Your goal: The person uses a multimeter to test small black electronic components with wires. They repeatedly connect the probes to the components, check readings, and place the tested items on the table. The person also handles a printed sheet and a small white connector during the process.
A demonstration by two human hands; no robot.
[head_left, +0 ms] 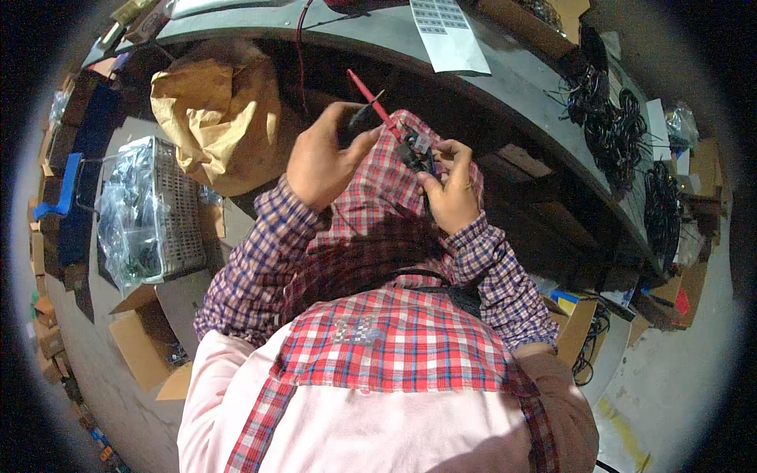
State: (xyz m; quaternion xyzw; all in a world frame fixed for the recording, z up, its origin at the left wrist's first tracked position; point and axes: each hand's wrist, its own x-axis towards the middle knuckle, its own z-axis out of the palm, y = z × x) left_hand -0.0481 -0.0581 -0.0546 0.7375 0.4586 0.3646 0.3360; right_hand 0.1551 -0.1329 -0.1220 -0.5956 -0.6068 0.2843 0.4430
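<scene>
- Nearest the camera, at the bottom of the frame, is the person's own pink and red-checked clothing [394, 378], with both plaid sleeves running up from it toward the middle.
- Left hand [322, 162], just left of centre, is closed around a red probe [372, 96]; the thumb and fingers pinch its lower end.
- That probe's long axis runs diagonally, its free end pointing to the upper left and its lower end reaching down and right to a small dark component [415, 150].
- Right hand [451, 189], just right of centre, holds this small dark component between thumb and fingertips, fingers curled narrow around it.
- So the component lies between the two hands, touching the right one and just beside the left; the right hand is the nearer.
- A black probe [363, 114] seems to sit in the left hand too, crossing the red one, though how it is gripped cannot be told.
- A red wire [300, 47] hangs down from the top edge, just above the left hand.
- Upper centre and right, a curved grey bench [520, 79] carries a white sheet [449, 35] and bundles of black cables [607, 118].
- Upper left shows a crumpled brown paper bag [213, 118].
- Left of the frame, a wire basket [177, 205] holds clear plastic bags, with cardboard boxes [146, 343] below it.
</scene>
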